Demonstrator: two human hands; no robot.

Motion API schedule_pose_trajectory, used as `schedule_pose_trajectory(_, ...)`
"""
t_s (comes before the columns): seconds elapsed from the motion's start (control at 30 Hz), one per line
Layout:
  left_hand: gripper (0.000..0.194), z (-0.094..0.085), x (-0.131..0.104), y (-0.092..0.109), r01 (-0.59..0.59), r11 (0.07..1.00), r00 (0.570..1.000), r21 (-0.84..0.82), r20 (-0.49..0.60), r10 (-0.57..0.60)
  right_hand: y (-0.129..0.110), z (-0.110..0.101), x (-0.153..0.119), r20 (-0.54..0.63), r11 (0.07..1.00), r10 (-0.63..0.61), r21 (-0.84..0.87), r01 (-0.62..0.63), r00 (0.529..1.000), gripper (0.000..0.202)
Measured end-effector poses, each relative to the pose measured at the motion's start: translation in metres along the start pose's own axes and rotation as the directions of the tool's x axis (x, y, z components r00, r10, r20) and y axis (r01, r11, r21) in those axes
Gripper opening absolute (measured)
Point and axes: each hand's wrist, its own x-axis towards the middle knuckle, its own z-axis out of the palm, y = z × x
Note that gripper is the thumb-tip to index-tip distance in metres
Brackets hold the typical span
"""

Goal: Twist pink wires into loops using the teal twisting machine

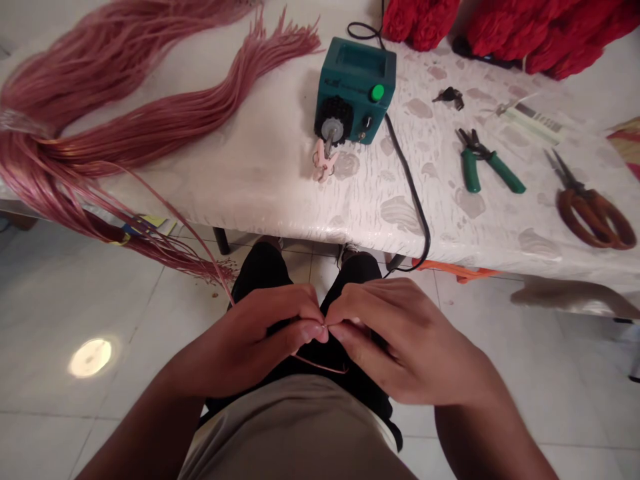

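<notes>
Above my lap, my left hand (270,333) and my right hand (395,333) meet at the fingertips, both closed in a pinch. A thin pink cord (200,243) runs from the table edge into my left hand. Below the left fingers a thin pink end (323,365) sticks out, slightly hooked at its tip. Something tiny lies between the touching fingertips, too small and covered to name. At the left, a large bundle of pink cords (165,127) lies on the table, with part of it hanging over the front edge.
On the patterned table cover (250,193) stands a green motor box (355,87) with a pink clip (325,162) on its shaft. A black cable (413,190) loops over the edge. Green-handled pliers (487,163), scissors (593,207) and red bundles (545,33) lie at the right.
</notes>
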Motion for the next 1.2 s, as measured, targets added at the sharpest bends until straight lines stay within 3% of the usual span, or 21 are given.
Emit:
schedule_pose_trajectory(0.27,0.024,0.005,0.003,-0.002,0.154,0.986,0.988,-0.058,-0.015,-0.156,0.004,-0.001,0.0,0.017,0.998,0.037,-0.041,-0.037,0.999,0.012)
schedule_pose_trajectory(0.67,0.023,0.0,0.016,-0.003,0.157,0.984,0.977,0.08,-0.159,-0.143,0.024,-0.011,0.019,0.078,0.998,-0.015,-0.067,0.02,0.997,0.015)
schedule_pose_trajectory(0.83,0.024,-0.004,0.02,-0.01,0.109,0.983,0.956,0.148,-0.287,-0.063,0.048,-0.036,0.043,-0.099,0.981,-0.115,-0.171,0.097,0.988,0.011)
schedule_pose_trajectory(0.93,0.023,-0.005,0.025,-0.012,0.059,0.969,0.905,0.239,-0.423,0.049,0.074,-0.054,0.071,-0.16,0.893,-0.197,-0.436,0.11,0.967,0.023)
schedule_pose_trajectory(1.07,0.024,-0.009,0.034,-0.007,0.056,0.933,0.82,0.356,-0.549,0.161,0.098,-0.065,0.108,0.024,0.685,-0.265,-0.699,0.206,0.964,0.029)
schedule_pose_trajectory(1.2,0.025,-0.013,0.04,-0.003,0.063,0.914,0.787,0.401,-0.583,0.202,0.105,-0.064,0.122,0.129,0.58,-0.296,-0.763,0.286,0.946,0.028)
